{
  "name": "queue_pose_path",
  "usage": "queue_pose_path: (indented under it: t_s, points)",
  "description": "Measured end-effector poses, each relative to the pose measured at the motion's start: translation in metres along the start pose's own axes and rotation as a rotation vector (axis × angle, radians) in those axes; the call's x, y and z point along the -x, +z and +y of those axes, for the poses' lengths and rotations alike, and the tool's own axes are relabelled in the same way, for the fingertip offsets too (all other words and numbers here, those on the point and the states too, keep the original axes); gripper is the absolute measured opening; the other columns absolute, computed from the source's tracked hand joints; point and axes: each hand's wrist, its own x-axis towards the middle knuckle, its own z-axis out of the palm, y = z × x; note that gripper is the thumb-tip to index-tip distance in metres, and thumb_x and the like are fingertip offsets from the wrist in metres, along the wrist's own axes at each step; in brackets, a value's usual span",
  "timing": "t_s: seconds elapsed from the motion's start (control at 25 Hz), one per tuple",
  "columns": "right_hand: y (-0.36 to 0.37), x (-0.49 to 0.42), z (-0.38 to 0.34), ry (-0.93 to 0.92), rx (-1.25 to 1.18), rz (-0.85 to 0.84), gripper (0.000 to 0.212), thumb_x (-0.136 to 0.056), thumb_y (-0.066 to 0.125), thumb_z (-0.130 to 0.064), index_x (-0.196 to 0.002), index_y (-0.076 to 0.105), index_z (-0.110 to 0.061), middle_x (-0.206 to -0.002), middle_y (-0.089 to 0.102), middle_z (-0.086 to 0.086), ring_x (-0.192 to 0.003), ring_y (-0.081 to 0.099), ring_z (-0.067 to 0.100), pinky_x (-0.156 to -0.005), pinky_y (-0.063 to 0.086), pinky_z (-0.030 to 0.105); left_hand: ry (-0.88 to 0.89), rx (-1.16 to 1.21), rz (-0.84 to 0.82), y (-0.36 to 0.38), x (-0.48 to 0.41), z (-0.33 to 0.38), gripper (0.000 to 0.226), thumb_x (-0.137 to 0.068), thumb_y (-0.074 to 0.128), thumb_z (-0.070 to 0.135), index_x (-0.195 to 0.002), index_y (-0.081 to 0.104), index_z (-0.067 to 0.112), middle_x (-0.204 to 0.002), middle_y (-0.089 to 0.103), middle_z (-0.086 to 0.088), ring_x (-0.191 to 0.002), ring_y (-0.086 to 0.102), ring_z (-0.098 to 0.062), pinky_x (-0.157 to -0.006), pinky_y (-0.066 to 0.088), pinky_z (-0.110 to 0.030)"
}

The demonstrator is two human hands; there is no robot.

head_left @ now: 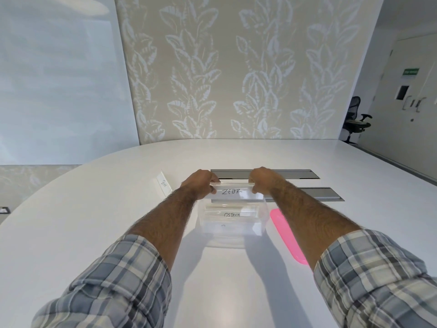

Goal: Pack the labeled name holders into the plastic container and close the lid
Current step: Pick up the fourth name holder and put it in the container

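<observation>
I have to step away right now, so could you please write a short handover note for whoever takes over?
Left hand and right hand each pinch an end of the ZEBRA holder, held above the open container.
Done: OSTRICH holder and at least one more lie inside.
Left: lower ZEBRA in, add the loose holder on the table to its left, then fit the pink lid lying to its right.

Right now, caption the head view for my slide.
Left hand and right hand grip the ZEBRA name holder over the clear container; pink lid lies right of it.
</observation>
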Motion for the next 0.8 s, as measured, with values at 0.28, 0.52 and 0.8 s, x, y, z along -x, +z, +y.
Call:
queue_pose_path:
  t_s: [0.28,0.52,0.8]
  points:
    - [0.019,0.001,-0.002,-0.028,0.004,-0.077,0.040,-0.081,0.074,-0.015,-0.120,0.064,-0.014,-0.124,0.062,0.006,-0.106,0.061,0.025,-0.090,0.053,0.036,-0.014,-0.029,-0.039,0.023,0.004,-0.010,0.041,-0.082,0.076,0.016,-0.120,0.069,0.031,-0.128,0.065,0.005,-0.120,0.057,-0.019,-0.102,0.048,-0.041]
    - [0.035,0.003,-0.005,-0.049,0.044,-0.140,0.040,-0.081,0.077,-0.017,-0.118,0.064,-0.013,-0.123,0.063,0.007,-0.111,0.061,0.028,-0.093,0.052,0.038,-0.004,-0.079,-0.085,0.037,0.010,-0.013,0.033,-0.083,0.073,0.015,-0.109,0.071,0.035,-0.116,0.068,0.007,-0.098,0.057,-0.015,-0.079,0.045,-0.029]
    - [0.054,0.003,-0.005,-0.072,0.068,-0.177,0.034,-0.080,0.077,-0.018,-0.112,0.066,-0.013,-0.118,0.066,0.006,-0.108,0.063,0.028,-0.087,0.050,0.034,0.028,-0.153,-0.147,0.051,0.007,-0.014,0.040,-0.086,0.071,0.011,-0.122,0.067,0.027,-0.128,0.064,0.003,-0.118,0.058,-0.020,-0.099,0.049,-0.039]
